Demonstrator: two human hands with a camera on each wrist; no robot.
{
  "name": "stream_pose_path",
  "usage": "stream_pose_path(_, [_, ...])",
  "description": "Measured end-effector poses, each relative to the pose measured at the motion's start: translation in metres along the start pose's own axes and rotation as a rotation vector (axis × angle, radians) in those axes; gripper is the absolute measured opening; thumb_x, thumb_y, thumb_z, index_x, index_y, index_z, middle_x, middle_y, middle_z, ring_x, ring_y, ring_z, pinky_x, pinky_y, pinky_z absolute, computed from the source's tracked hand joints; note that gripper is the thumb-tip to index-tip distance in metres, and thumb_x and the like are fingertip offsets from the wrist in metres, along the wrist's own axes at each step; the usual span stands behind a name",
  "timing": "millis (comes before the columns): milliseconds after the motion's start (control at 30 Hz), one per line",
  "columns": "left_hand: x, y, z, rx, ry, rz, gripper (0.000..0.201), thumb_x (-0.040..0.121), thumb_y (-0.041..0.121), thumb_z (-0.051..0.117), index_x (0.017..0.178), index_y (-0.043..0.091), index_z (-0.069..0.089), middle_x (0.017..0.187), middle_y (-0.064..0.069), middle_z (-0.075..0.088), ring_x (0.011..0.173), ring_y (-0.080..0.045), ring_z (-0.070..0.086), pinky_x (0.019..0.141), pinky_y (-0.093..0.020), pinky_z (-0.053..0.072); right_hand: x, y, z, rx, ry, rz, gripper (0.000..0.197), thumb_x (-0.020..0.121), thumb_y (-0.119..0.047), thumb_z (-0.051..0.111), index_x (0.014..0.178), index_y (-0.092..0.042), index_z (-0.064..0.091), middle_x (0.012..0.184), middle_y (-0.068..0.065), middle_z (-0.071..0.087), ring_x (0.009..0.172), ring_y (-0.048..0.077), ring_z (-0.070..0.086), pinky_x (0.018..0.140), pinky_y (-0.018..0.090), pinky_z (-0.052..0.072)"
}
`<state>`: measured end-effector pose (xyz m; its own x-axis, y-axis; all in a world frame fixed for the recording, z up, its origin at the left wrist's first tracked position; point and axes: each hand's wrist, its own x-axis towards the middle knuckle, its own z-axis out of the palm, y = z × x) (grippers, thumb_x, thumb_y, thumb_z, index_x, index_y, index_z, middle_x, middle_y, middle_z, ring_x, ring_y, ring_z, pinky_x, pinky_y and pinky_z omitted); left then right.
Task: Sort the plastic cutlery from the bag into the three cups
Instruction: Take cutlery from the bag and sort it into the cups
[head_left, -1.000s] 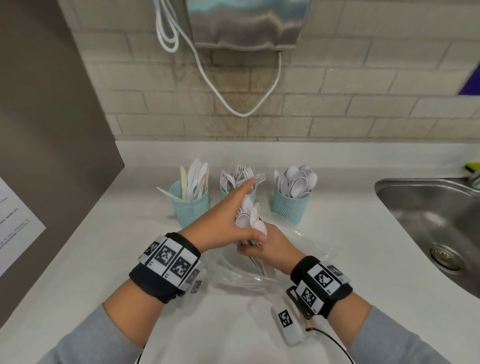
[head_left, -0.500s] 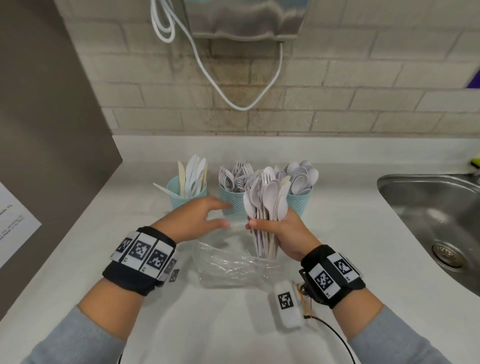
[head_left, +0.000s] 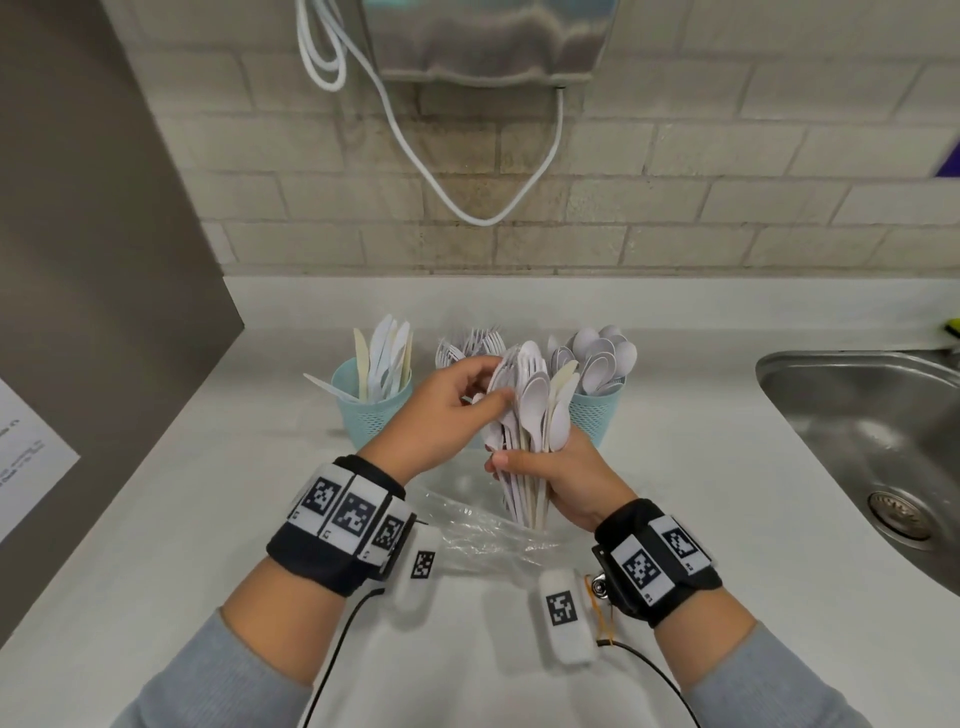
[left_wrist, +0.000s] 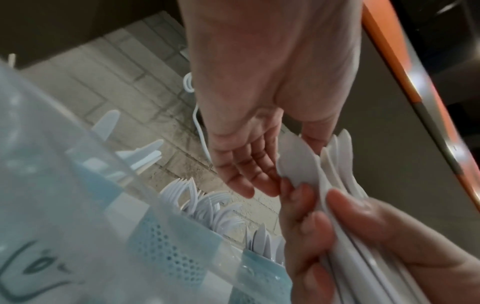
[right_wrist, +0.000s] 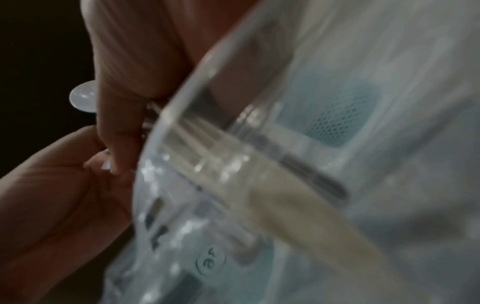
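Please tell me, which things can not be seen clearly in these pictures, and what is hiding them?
- Middle cup: in the head view the left hand and the bundle of cutlery in the right hand cover it.
- What the left hand touches in the bundle: too crowded in the head view, blurred in the left wrist view.
- Bag: whether cutlery remains inside cannot be told; the right wrist view through it is blurred.
- Sink: cut off by the right edge.

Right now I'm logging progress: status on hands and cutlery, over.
Right hand grips mixed white plastic cutlery bunch. Left hand fingers at bunch tops, grip unclear. Clear plastic bag under hands. Three teal cups unobstructed.
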<state>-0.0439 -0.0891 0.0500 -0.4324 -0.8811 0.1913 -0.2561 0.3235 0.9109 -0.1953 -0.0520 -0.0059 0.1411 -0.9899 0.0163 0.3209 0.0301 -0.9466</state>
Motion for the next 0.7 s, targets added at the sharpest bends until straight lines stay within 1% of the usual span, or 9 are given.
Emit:
stream_pose_path(67, [0.001, -0.002, 0.003, 0.067, 0.072, 0.022, 0.018, 0.093, 0.016, 0.053, 0.100, 0.030, 0.061, 0.098, -0.008, 0.069, 0.089, -0.019, 0.065, 0.082, -0.030, 0.050, -0.001, 0.002, 0.002, 0.010, -0.017, 0.011, 0.027, 0.069, 0.009, 0.072, 0.091, -0.006, 0.068, 0.075, 0.009, 0.070, 0.071, 0.023, 0.069, 0.068, 0.031, 0.057])
stream_pose_path(133, [0.001, -0.004, 0.005, 0.076, 0.144, 0.028, 0.014, 0.094, 0.017, 0.050, 0.094, 0.022, 0.062, 0.086, -0.016, 0.066, 0.073, -0.022, 0.059, 0.070, -0.033, 0.047, 0.000, 0.005, 0.003, 0.020, -0.029, 0.028, 0.025, 0.069, 0.006, 0.071, 0.091, -0.005, 0.068, 0.075, 0.009, 0.071, 0.071, 0.022, 0.069, 0.068, 0.031, 0.057])
stream_pose_path(200, [0.001, -0.005, 0.004, 0.072, 0.168, 0.029, 0.012, 0.095, 0.019, 0.049, 0.088, 0.019, 0.060, 0.076, -0.014, 0.060, 0.067, -0.020, 0.052, 0.065, -0.032, 0.043, 0.000, 0.006, 0.003, 0.027, -0.026, 0.038, 0.024, 0.069, 0.004, 0.071, 0.092, -0.005, 0.067, 0.074, 0.010, 0.071, 0.070, 0.022, 0.069, 0.068, 0.032, 0.057])
stream_pose_path(300, [0.001, -0.002, 0.003, 0.120, 0.097, 0.004, 0.005, 0.096, 0.025, 0.048, 0.096, 0.025, 0.053, 0.082, 0.005, 0.061, 0.076, -0.012, 0.058, 0.070, -0.026, 0.044, 0.001, 0.008, 0.003, 0.027, -0.045, 0.057, 0.026, 0.068, 0.000, 0.072, 0.093, -0.004, 0.066, 0.075, 0.010, 0.069, 0.070, 0.022, 0.067, 0.067, 0.032, 0.056])
stream_pose_path(333, [0.002, -0.002, 0.003, 0.148, 0.083, -0.008, 0.005, 0.096, 0.025, 0.047, 0.099, 0.025, 0.051, 0.084, 0.008, 0.059, 0.078, -0.009, 0.057, 0.069, -0.023, 0.044, 0.000, 0.009, 0.003, 0.025, -0.053, 0.062, 0.025, 0.069, -0.001, 0.071, 0.093, -0.004, 0.066, 0.075, 0.010, 0.069, 0.070, 0.022, 0.067, 0.067, 0.032, 0.056])
stream_pose_path(467, [0.007, 0.000, 0.001, 0.120, 0.197, -0.039, 0.006, 0.098, 0.023, 0.045, 0.101, 0.021, 0.049, 0.085, 0.006, 0.057, 0.076, -0.008, 0.055, 0.069, -0.026, 0.042, 0.000, 0.012, 0.003, 0.005, -0.067, 0.074, 0.022, 0.072, -0.003, 0.071, 0.093, -0.005, 0.067, 0.077, 0.012, 0.069, 0.072, 0.023, 0.066, 0.067, 0.032, 0.056])
stream_pose_path(567, [0.010, 0.002, 0.001, -0.087, 0.315, -0.079, 0.007, 0.097, 0.018, 0.045, 0.096, 0.021, 0.051, 0.090, -0.001, 0.062, 0.084, -0.016, 0.062, 0.079, -0.032, 0.050, 0.000, 0.011, 0.001, 0.010, -0.068, 0.087, 0.022, 0.072, -0.004, 0.069, 0.094, -0.003, 0.065, 0.073, 0.011, 0.068, 0.068, 0.021, 0.066, 0.065, 0.031, 0.056])
stream_pose_path(633, [0.009, 0.002, 0.006, -0.268, 0.318, -0.111, 0.009, 0.097, 0.017, 0.046, 0.095, 0.022, 0.053, 0.090, -0.002, 0.066, 0.085, -0.017, 0.065, 0.080, -0.033, 0.052, 0.000, 0.009, -0.001, 0.011, -0.068, 0.092, 0.023, 0.071, -0.004, 0.068, 0.094, -0.001, 0.064, 0.071, 0.010, 0.067, 0.066, 0.019, 0.065, 0.063, 0.030, 0.056])
stream_pose_path(700, [0.007, 0.000, 0.010, -0.379, 0.267, -0.130, 0.013, 0.097, 0.019, 0.048, 0.106, 0.019, 0.057, 0.101, -0.004, 0.068, 0.096, -0.016, 0.066, 0.086, -0.032, 0.052, -0.001, 0.008, -0.002, -0.002, -0.069, 0.086, 0.023, 0.071, -0.004, 0.068, 0.093, 0.000, 0.063, 0.069, 0.009, 0.067, 0.063, 0.019, 0.064, 0.062, 0.029, 0.055])
